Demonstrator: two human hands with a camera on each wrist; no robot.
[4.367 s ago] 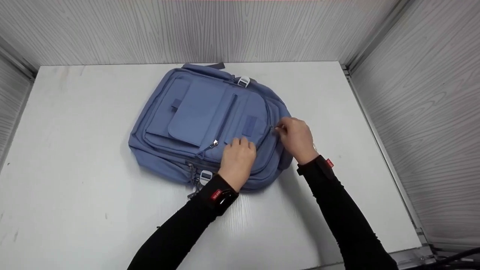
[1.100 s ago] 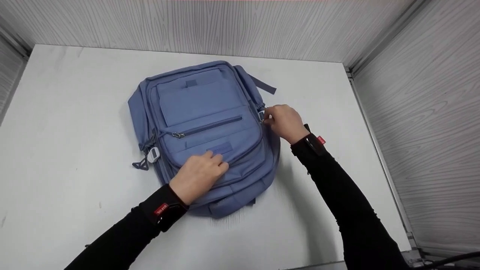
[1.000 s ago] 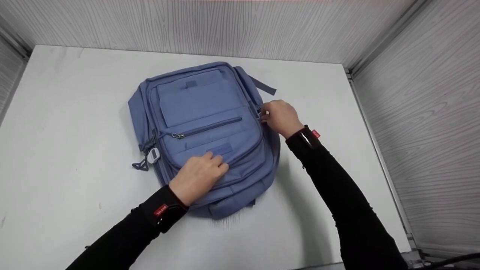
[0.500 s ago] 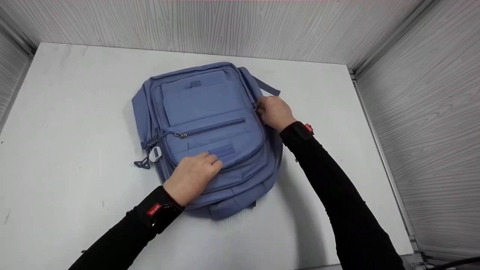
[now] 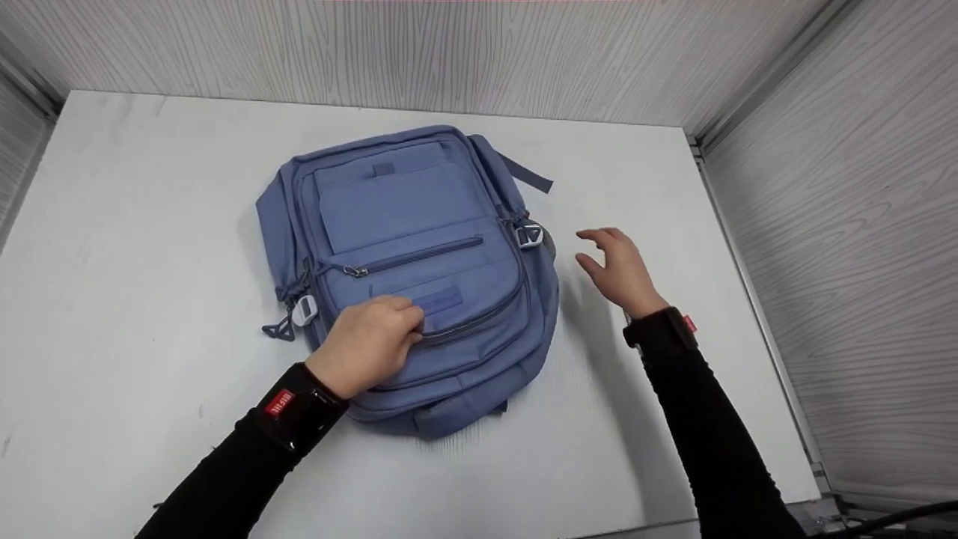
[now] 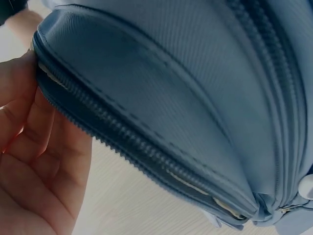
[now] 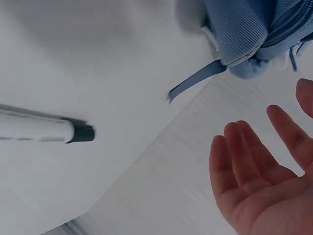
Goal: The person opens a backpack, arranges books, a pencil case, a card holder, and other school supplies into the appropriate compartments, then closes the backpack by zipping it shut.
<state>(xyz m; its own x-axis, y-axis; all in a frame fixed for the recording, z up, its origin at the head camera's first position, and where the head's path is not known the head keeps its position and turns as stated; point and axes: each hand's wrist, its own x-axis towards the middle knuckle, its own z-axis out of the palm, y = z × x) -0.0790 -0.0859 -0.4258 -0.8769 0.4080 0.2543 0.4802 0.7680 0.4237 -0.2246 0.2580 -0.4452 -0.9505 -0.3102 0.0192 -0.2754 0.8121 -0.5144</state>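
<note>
A blue backpack (image 5: 404,202) lies front up on the white table. My left hand (image 5: 368,344) pinches the edge of its front pocket near the rectangular patch (image 5: 443,301). From the left wrist view, the pocket's zipper (image 6: 112,117) has parted teeth, and thumb and fingers hold the fabric at its far end. Off the bag's right side my right hand (image 5: 623,277) is in the air, fingers spread and gripping nothing. Closest to it on the bag is a white buckle (image 5: 530,236). A second white buckle (image 5: 304,310) is on the left side.
A dark strap (image 5: 530,176) sticks out from the bag's upper right. The white table (image 5: 165,239) is bounded by wood-grain panels (image 5: 374,52) at the back and sides. A white cylinder with a black end (image 7: 49,129) appears in the right wrist view.
The backpack has turned on the table since the oldest frame. My right hand slid up the bag's right side, then let go and moved right. My left hand shifted slightly left, still holding the pocket edge.
</note>
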